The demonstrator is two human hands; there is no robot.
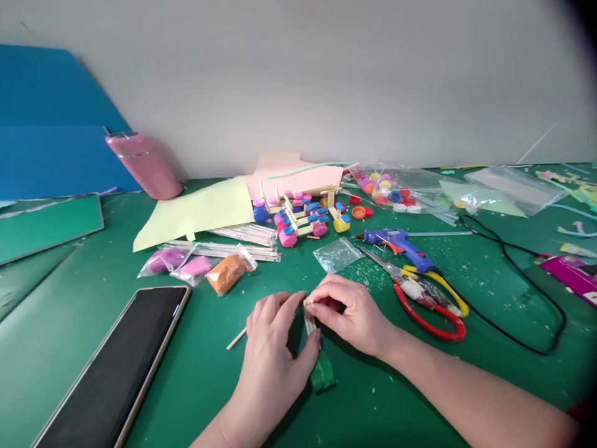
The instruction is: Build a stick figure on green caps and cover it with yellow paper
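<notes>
My left hand [278, 348] curves around a small piece built of a green cap [323, 373] and thin pale sticks [310, 322], its thumb pressed near the sticks. At the far end of this piece, my right hand [353, 312] pinches a small pale wooden bit [308, 303] between thumb and index finger. The green cap lies on the table below the hands. A loose wooden stick [236, 338] shows just left of my left hand, partly hidden by it.
A phone [114, 367] lies at the left. Ahead are clay packets [228, 272], bundled sticks [242, 251] and cap models [303, 218]. Scissors [431, 311] and a blue glue gun [403, 246] with a black cord [508, 258] lie right. A pink bottle [144, 165] leans back left.
</notes>
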